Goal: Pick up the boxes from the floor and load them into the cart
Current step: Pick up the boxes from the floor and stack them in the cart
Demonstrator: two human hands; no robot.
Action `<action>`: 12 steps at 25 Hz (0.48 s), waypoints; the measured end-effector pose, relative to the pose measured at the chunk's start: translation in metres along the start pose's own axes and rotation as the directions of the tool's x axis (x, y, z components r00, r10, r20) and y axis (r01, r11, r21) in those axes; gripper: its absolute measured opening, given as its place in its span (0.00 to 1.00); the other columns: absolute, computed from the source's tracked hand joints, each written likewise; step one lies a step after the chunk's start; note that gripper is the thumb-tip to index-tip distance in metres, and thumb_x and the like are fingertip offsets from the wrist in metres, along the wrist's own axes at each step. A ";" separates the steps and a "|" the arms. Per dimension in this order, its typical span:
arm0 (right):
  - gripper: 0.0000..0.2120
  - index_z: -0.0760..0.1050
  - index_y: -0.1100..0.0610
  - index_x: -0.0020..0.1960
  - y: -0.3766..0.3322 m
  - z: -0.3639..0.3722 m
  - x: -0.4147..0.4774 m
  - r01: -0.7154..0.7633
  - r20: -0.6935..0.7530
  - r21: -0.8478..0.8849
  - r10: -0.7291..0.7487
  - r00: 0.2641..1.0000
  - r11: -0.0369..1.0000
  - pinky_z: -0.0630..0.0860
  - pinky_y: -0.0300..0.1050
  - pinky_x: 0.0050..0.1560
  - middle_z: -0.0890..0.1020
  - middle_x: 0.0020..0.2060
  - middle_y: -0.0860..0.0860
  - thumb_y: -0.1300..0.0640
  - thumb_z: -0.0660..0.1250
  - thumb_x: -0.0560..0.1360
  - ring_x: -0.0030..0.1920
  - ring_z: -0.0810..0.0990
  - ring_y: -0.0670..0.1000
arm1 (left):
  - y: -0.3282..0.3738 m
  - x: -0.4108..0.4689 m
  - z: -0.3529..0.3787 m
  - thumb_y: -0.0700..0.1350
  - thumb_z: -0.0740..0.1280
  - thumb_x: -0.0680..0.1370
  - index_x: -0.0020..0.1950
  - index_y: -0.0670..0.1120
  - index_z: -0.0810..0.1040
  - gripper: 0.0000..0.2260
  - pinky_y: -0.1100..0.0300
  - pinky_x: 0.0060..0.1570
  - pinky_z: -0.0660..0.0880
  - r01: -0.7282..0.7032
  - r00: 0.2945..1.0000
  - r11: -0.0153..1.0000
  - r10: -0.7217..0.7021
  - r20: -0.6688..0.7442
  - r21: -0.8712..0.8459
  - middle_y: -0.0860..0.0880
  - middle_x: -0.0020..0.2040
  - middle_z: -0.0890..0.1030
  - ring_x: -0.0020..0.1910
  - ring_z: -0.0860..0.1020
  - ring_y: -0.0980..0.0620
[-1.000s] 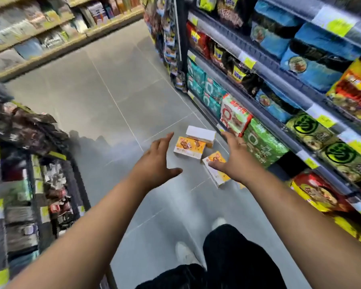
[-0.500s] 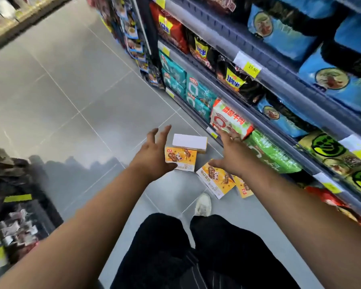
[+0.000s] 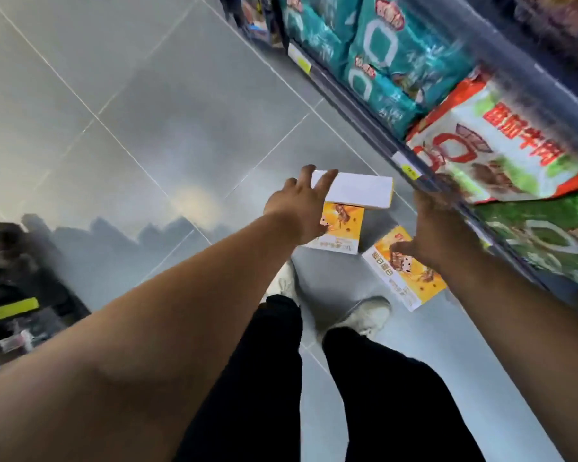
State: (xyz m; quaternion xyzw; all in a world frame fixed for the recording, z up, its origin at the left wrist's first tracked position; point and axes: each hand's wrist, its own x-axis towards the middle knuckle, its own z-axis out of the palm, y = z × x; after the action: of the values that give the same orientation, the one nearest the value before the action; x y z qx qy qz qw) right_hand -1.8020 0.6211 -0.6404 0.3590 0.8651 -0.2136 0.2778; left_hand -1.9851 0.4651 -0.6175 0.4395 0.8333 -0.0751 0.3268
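Both hands have come lower and nearer to the boxes than a moment before. The left hand (image 3: 299,208) is released, its fingers straight and spread over the near corner of the white box (image 3: 361,195), grasping nothing. The right hand (image 3: 437,235) is blurred; its fingers look loose and open above the slanted orange box (image 3: 406,278), and I cannot tell if it touches it.

All three boxes lie on the floor (image 3: 147,111) near its right edge, just beside the bottom shelf (image 3: 374,128) full of bags, which closes that side. To the left the grey tiles give wide room up to a dark rack (image 3: 14,295). The person's white shoes (image 3: 364,315) stand just beside the boxes.

The white box has a plain top and a yellow side, and partly covers the far end of a second orange box (image 3: 344,231) with cartoon print.
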 end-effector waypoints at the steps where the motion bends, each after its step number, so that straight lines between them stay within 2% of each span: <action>1: 0.52 0.48 0.54 0.76 0.005 0.023 0.022 -0.010 0.022 -0.030 0.010 1.000 1.000 0.74 0.62 0.58 0.59 0.74 0.62 0.46 0.78 0.65 0.67 0.68 0.67 | -0.009 0.020 0.020 0.56 0.73 0.71 0.78 0.55 0.45 0.46 0.44 0.58 0.75 0.000 1.000 1.000 0.000 0.013 0.009 0.44 0.77 0.52 0.70 0.64 0.39; 4: 0.57 0.37 0.53 0.78 0.015 0.081 0.088 -0.024 0.047 -0.128 0.031 0.998 0.991 0.73 0.63 0.58 0.48 0.77 0.59 0.45 0.76 0.68 0.69 0.64 0.67 | -0.036 0.082 0.077 0.54 0.75 0.70 0.78 0.55 0.46 0.47 0.44 0.57 0.74 0.008 0.999 0.998 -0.011 0.044 0.065 0.45 0.76 0.51 0.72 0.58 0.40; 6: 0.55 0.36 0.51 0.78 0.021 0.114 0.132 -0.029 0.035 -0.137 0.034 0.999 0.990 0.72 0.62 0.60 0.43 0.78 0.55 0.45 0.75 0.69 0.71 0.60 0.66 | -0.050 0.122 0.113 0.54 0.75 0.70 0.78 0.56 0.45 0.48 0.43 0.56 0.74 0.026 0.998 0.995 -0.031 0.052 0.099 0.45 0.77 0.49 0.73 0.56 0.39; 9: 0.58 0.33 0.50 0.77 0.031 0.161 0.196 -0.023 0.024 -0.182 0.028 0.999 0.983 0.70 0.61 0.64 0.39 0.77 0.52 0.45 0.76 0.68 0.72 0.59 0.64 | -0.059 0.177 0.168 0.54 0.77 0.68 0.78 0.57 0.43 0.51 0.44 0.56 0.74 0.057 0.993 0.991 -0.069 0.095 0.123 0.47 0.78 0.45 0.71 0.61 0.38; 12: 0.60 0.31 0.49 0.77 0.045 0.196 0.253 -0.054 0.013 -0.207 0.058 0.998 0.977 0.73 0.60 0.60 0.38 0.78 0.53 0.48 0.77 0.67 0.70 0.65 0.64 | -0.062 0.233 0.206 0.53 0.77 0.68 0.77 0.59 0.38 0.54 0.45 0.55 0.74 0.087 0.987 0.989 -0.102 0.121 0.123 0.49 0.78 0.39 0.68 0.67 0.37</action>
State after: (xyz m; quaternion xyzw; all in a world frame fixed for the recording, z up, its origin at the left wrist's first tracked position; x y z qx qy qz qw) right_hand -1.8537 0.6663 -0.9561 0.3502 0.8696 -0.1178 0.3276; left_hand -2.0286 0.5019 -0.9301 0.4121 0.8250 -0.1673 0.3487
